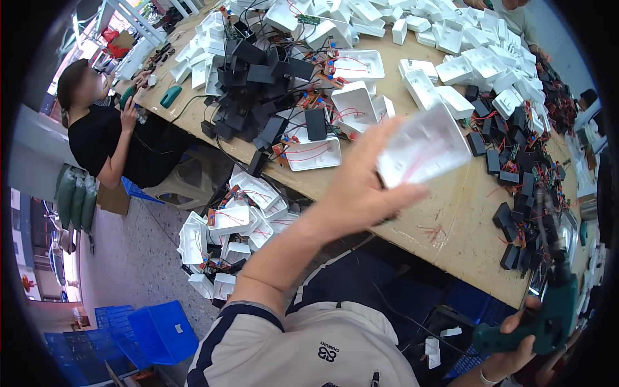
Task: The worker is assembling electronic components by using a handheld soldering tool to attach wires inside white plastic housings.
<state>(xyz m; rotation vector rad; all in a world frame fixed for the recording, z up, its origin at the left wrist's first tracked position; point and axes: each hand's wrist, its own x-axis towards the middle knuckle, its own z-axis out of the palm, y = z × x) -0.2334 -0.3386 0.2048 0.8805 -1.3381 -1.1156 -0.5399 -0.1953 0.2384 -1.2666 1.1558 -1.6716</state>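
My left hand (364,184) is closed around one side of a white plastic case (445,145), lifted over the wooden table (445,219). The case is smeared by motion, and reddish wires show faintly in its hollow. At the lower right, my right hand (516,335) grips a dark green power screwdriver (545,316), its long bit pointing away from me. The tool is held apart from the case. Beyond my left hand lie white cases with red wires and small circuit boards (314,155), beside a heap of black boxes (248,84).
White cases (451,35) pile up at the far side. Black boxes with wired boards (516,168) line the table's right. More wired cases (238,219) are heaped below the left edge, near blue crates (164,332). A co-worker (103,129) sits at left; another person (516,16) is across the table.
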